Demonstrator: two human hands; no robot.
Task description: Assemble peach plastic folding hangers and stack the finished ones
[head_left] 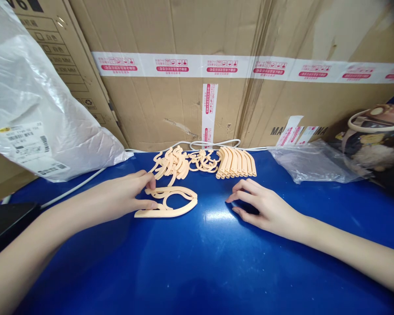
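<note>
Left hand (131, 191) pinches cream folding hanger (172, 213) on blue surface (197, 262); right hand (271, 208) well apart, grip loosely parted

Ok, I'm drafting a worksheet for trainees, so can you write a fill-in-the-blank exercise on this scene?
1. The tabletop is coloured ____.
2. The left hand touches the jointed frame, while the right hand holds ____.
3. In the picture, the neat row of curved pieces lies to the ____ of the loose pile.

Missing words: blue; nothing; right.
</note>
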